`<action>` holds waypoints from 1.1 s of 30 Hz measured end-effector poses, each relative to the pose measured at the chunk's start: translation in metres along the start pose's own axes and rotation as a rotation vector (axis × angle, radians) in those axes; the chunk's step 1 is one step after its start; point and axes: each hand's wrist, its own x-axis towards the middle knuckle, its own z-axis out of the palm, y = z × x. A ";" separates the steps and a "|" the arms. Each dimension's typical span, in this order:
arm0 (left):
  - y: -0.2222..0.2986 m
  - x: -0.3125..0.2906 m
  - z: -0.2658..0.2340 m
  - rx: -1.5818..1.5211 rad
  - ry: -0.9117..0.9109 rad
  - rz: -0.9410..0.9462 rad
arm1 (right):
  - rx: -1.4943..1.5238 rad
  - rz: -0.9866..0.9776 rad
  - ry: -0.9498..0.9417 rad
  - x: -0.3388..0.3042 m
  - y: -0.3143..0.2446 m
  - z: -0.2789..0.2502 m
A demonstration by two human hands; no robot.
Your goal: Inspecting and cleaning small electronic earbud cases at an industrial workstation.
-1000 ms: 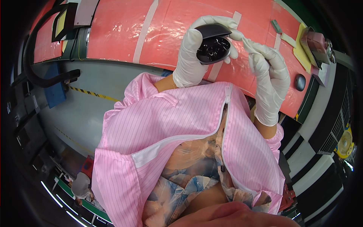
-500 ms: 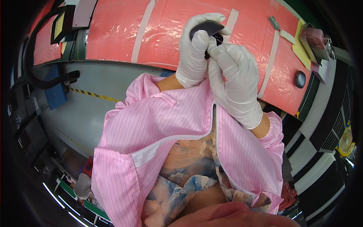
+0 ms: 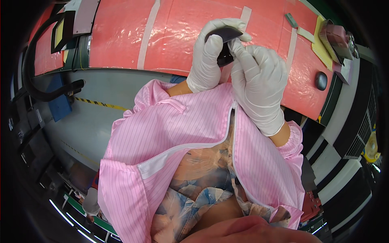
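Observation:
My left hand (image 3: 204,65), in a white glove, is closed round a dark, curved black plastic piece (image 3: 228,34) above the pink-red table covering (image 3: 174,48). Its thumb lies across the piece's near side, while the fingers wrap its far edge. A lower dark part of the piece shows between the two hands. My right hand (image 3: 261,83), gloved likewise, has thumb and forefinger pinched together at the piece's right edge. Whatever lies between those fingertips is hidden.
A dark computer mouse (image 3: 321,80) lies at the table's right end. Behind it are a yellow pad (image 3: 320,47), a pink-topped container (image 3: 337,36) and a small grey-green block (image 3: 290,20). A black hose (image 3: 30,85) curves at the left. Far behind, a person (image 3: 91,201) is partly visible.
My right hand has shifted right and slightly down, still pinched near the piece. The left hand has lowered a little with the black piece, and more of its lower part shows.

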 end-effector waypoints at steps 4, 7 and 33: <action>0.001 0.004 -0.004 0.015 -0.042 0.021 | 0.112 0.031 0.042 0.000 -0.003 0.004; 0.002 0.003 -0.005 0.099 -0.032 0.020 | 0.300 0.057 0.026 0.002 -0.011 0.003; 0.004 0.004 0.003 0.050 -0.006 -0.010 | 0.132 0.014 0.027 -0.001 -0.008 0.000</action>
